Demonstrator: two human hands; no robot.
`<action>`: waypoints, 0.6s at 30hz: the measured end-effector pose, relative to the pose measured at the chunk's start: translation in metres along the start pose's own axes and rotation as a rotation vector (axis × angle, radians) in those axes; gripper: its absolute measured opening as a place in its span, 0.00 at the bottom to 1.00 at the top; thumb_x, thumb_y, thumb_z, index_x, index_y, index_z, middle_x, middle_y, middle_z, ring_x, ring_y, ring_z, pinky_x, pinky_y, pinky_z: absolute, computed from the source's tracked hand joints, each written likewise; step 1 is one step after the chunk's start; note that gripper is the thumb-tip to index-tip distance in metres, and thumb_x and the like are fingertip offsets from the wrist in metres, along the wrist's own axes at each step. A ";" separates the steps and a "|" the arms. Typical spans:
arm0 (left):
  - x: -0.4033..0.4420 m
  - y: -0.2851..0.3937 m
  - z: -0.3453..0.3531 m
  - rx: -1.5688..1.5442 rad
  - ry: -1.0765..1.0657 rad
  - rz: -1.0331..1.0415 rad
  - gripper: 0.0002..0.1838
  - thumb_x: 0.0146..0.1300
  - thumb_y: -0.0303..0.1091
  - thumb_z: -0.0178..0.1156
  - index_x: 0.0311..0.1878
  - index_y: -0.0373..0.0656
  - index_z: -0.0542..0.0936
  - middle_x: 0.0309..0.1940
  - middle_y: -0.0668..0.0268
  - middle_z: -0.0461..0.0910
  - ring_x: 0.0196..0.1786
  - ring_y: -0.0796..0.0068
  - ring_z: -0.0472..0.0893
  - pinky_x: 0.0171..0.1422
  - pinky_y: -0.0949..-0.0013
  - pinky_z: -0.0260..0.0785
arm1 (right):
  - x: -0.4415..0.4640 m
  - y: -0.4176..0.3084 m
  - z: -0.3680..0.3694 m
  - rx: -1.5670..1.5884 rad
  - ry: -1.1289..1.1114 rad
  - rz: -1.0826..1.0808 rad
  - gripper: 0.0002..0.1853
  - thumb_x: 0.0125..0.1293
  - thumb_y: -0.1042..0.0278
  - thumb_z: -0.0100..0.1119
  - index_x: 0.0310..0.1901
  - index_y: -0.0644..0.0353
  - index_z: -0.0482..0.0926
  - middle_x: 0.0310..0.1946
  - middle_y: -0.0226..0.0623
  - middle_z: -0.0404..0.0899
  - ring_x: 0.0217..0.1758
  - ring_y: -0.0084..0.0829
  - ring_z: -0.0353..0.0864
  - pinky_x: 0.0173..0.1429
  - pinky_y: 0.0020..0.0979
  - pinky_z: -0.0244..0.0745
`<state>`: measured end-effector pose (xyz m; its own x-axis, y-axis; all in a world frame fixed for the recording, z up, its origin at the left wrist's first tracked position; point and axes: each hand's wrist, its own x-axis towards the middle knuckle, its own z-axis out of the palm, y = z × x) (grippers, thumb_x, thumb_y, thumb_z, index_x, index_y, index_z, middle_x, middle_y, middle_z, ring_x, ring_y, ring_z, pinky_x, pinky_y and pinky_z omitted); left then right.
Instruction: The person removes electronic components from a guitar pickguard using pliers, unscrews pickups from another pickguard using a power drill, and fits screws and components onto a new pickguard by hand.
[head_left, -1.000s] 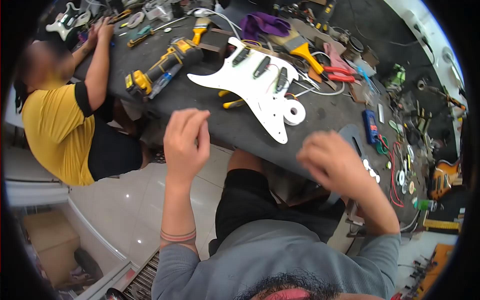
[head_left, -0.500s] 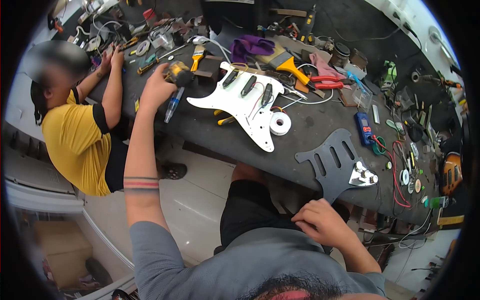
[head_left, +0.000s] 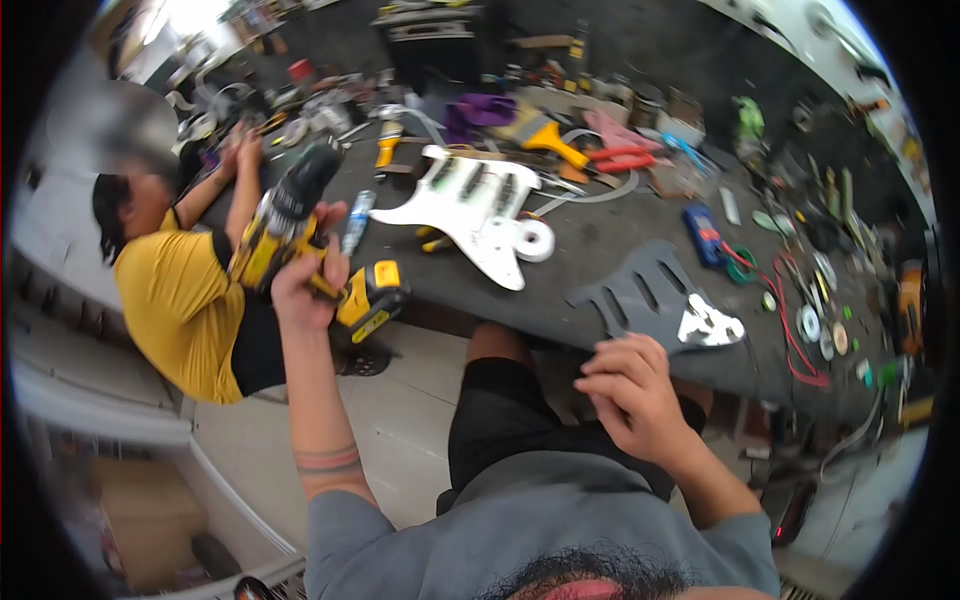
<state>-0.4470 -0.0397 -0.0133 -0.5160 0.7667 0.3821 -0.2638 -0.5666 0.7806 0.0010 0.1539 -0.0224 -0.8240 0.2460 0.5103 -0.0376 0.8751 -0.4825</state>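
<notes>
My left hand (head_left: 308, 278) is wrapped round the grip of a yellow and black cordless drill (head_left: 262, 248). The drill's chuck tilts up toward the back of the bench, and its battery hangs on the right of my wrist. At the bench's front edge is my right hand (head_left: 632, 388), loosely curled with fingers somewhat apart and no object visible in it. Just beyond it lies a dark grey guitar pickguard (head_left: 655, 285) with a shiny metal plate (head_left: 708, 322) at one corner. A white pickguard (head_left: 475, 225) carrying three dark pickups lies farther left.
A person in a yellow shirt (head_left: 175, 300) works at the bench's left end. A white tape roll (head_left: 534, 240), a brush (head_left: 553, 138), red-handled pliers (head_left: 620, 158) and a blue multimeter (head_left: 704, 238) lie on the dark bench (head_left: 480, 312). Clutter lines the back.
My left hand has lifted the drill off the bench and drawn it nearer to me. My right hand has risen slightly toward the grey pickguard. The view has shifted a little.
</notes>
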 end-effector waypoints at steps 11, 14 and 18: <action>-0.211 -0.125 0.139 1.130 -0.253 -0.029 0.41 0.55 0.41 0.84 0.70 0.30 0.81 0.54 0.54 0.88 0.53 0.57 0.89 0.64 0.57 0.80 | -0.011 -0.029 0.004 1.555 0.148 0.315 0.22 0.94 0.57 0.48 0.76 0.64 0.72 0.68 0.38 0.80 0.75 0.30 0.78 0.83 0.38 0.69; -0.208 -0.124 0.179 0.966 -0.180 -0.105 0.53 0.53 0.37 0.86 0.81 0.31 0.72 0.64 0.52 0.84 0.62 0.59 0.87 0.72 0.59 0.77 | -0.049 -0.022 -0.010 1.407 0.137 0.418 0.19 0.93 0.62 0.48 0.74 0.64 0.74 0.68 0.40 0.82 0.77 0.30 0.78 0.82 0.36 0.70; -0.206 -0.111 0.177 0.782 -0.331 -0.332 0.52 0.53 0.34 0.88 0.80 0.33 0.74 0.69 0.53 0.83 0.68 0.60 0.86 0.76 0.60 0.76 | -0.091 0.008 -0.081 0.637 0.317 0.411 0.17 0.88 0.65 0.56 0.70 0.62 0.79 0.66 0.39 0.82 0.74 0.32 0.79 0.81 0.37 0.72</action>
<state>-0.1675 -0.0813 -0.0911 -0.2199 0.9698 0.1058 0.3326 -0.0274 0.9427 0.1213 0.1723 -0.0147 -0.6465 0.6851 0.3358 -0.1604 0.3083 -0.9377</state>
